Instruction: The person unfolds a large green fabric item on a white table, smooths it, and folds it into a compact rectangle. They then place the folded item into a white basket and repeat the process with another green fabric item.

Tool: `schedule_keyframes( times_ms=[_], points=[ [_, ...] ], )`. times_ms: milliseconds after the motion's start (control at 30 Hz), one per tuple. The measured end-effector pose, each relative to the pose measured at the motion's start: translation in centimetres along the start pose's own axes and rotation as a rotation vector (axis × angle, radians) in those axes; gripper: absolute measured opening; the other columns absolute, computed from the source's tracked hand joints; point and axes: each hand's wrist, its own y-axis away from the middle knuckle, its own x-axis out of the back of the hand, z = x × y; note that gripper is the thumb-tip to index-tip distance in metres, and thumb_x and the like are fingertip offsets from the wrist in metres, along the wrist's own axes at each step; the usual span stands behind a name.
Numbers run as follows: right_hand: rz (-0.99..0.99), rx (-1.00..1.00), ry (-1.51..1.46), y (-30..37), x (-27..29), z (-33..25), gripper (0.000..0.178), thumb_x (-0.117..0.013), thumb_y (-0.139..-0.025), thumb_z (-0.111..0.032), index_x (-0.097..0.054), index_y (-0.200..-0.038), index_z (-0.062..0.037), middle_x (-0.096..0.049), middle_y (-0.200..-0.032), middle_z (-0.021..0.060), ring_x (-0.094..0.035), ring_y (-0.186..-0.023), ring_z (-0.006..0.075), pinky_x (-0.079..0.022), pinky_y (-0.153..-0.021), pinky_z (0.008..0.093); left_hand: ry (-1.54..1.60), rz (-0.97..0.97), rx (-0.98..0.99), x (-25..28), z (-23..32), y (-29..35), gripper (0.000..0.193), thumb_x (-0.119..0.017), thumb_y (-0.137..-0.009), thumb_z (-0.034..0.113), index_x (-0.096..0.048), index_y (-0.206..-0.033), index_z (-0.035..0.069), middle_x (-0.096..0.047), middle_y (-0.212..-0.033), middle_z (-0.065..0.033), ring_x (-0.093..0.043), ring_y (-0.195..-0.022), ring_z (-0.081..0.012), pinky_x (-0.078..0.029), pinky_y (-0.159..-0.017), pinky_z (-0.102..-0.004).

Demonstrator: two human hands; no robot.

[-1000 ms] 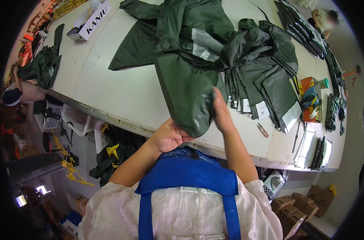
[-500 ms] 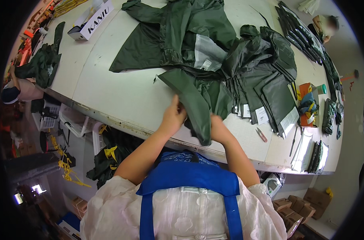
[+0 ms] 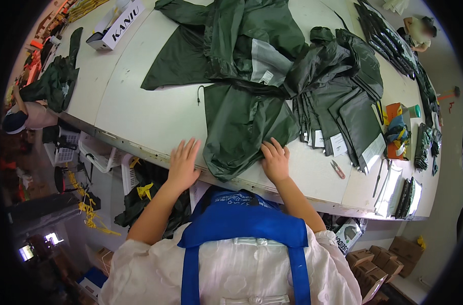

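A dark green garment of thin, shiny cloth (image 3: 236, 127) is spread over the white table, its near part reaching close to the front edge. My left hand (image 3: 184, 165) lies flat with fingers stretched out, just left of that near part and apart from it. On the cloth's right edge rests my right hand (image 3: 275, 158), fingers spread and pointing away from me. Neither hand grips anything. A pale mesh panel (image 3: 269, 61) shows in the middle of the garment, and a thin dark cord (image 3: 199, 95) sticks out at its left side.
Folded dark green pieces with white labels (image 3: 338, 112) lie at the right. Red-handled thread snips (image 3: 338, 169) are nearer me, beside an orange box (image 3: 395, 131). A white box (image 3: 115, 25) stands far left. Other people (image 3: 31, 116) work at both sides.
Both hands have let go of the lifted flap, which now lies flat toward the table's front edge. My left hand has moved left and nearer me.
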Motion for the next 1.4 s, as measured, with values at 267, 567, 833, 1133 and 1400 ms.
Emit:
schedule_keyframes(
  times_ms=[267,567,833,1133,1400],
  points=[
    [0.193,-0.091,-0.627,-1.3,8.2,2.0,0.030,-0.055,-0.071,0.014,-0.059,-0.097,-0.0013,-0.064,-0.095,0.0130,-0.064,-0.089,0.0281,-0.050,-0.080,0.0322,0.038,-0.009,-0.384,-3.9,-1.7,-12.2,0.060,-0.054,-0.082,-0.001,-0.043,-0.136,0.021,-0.036,-0.148,-0.0040,-0.030,-0.138,-0.0277,-0.022,-0.111,-0.0495],
    [-0.075,-0.096,-0.524,-0.2,17.5,10.0,0.010,-0.066,-0.077,-0.002,-0.058,-0.078,0.0040,-0.062,-0.082,0.0128,-0.060,-0.078,0.0262,-0.047,-0.071,0.0314,0.044,-0.141,-0.433,-3.7,-4.2,-11.7,0.027,-0.066,-0.078,0.020,-0.061,-0.103,0.011,-0.057,-0.116,-0.0071,-0.050,-0.116,-0.0277,-0.035,-0.100,-0.0438],
    [0.279,-0.160,-0.236,-0.3,10.8,6.7,0.026,-0.069,-0.077,-0.008,-0.062,-0.102,-0.0041,-0.062,-0.092,0.0123,-0.057,-0.091,0.0320,-0.045,-0.081,0.0401,0.342,-0.356,-0.402,-0.8,-2.9,-12.1,0.027,-0.056,-0.090,0.024,-0.054,-0.077,0.000,-0.056,-0.076,-0.0142,-0.054,-0.079,-0.0310,-0.044,-0.071,-0.0392],
    [-0.053,-0.190,-0.101,-1.0,2.2,1.2,0.020,-0.066,-0.074,-0.009,-0.061,-0.093,-0.0061,-0.060,-0.098,0.0108,-0.058,-0.093,0.0290,-0.048,-0.078,0.0388,0.471,-0.305,-0.194,-0.5,-1.7,-13.5,0.030,-0.055,-0.091,0.026,-0.052,-0.075,0.000,-0.053,-0.067,-0.0164,-0.052,-0.069,-0.0338,-0.043,-0.065,-0.0420],
    [-0.031,0.194,-0.293,5.5,12.9,-3.2,0.022,-0.066,-0.070,-0.003,-0.054,-0.087,-0.0078,-0.059,-0.089,0.0098,-0.057,-0.091,0.0297,-0.038,-0.087,0.0424,0.349,-0.131,-0.153,2.8,-4.4,-14.8,0.027,-0.058,-0.086,0.027,-0.060,-0.074,0.002,-0.056,-0.069,-0.0176,-0.055,-0.074,-0.0343,-0.043,-0.068,-0.0418]
  ],
)
